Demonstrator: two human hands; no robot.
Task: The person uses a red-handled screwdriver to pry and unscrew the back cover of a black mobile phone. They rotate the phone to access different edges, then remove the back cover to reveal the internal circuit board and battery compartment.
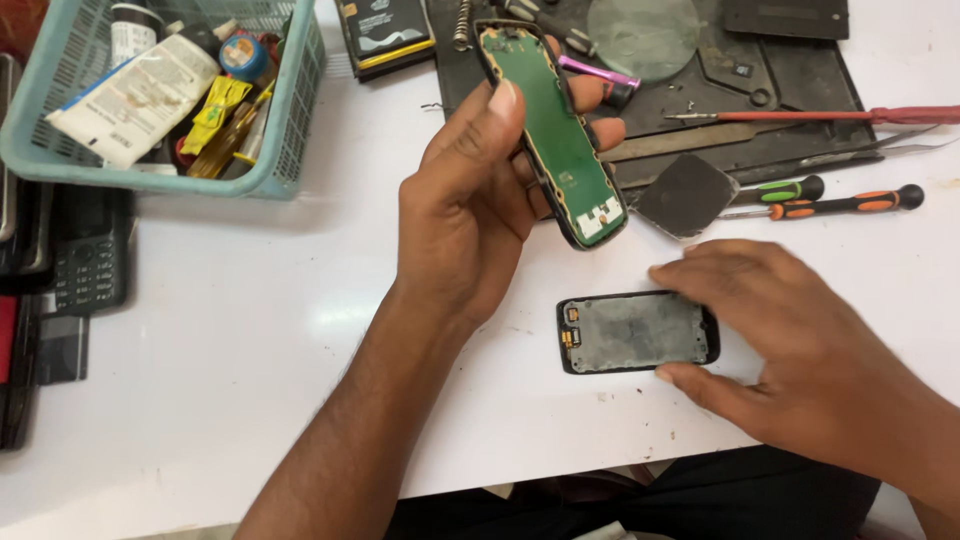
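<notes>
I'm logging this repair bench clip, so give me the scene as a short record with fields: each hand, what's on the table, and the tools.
Left hand: left hand holds up a phone body with green circuit board, tilted above the table
Right hand: right hand rests on the white table, fingers at the right end of a flat dark display module
Tools: orange-handled screwdriver, green-handled screwdriver, red-handled tool on a black work mat
Left side: teal basket of tubes and supplies; black keypad phone
</notes>
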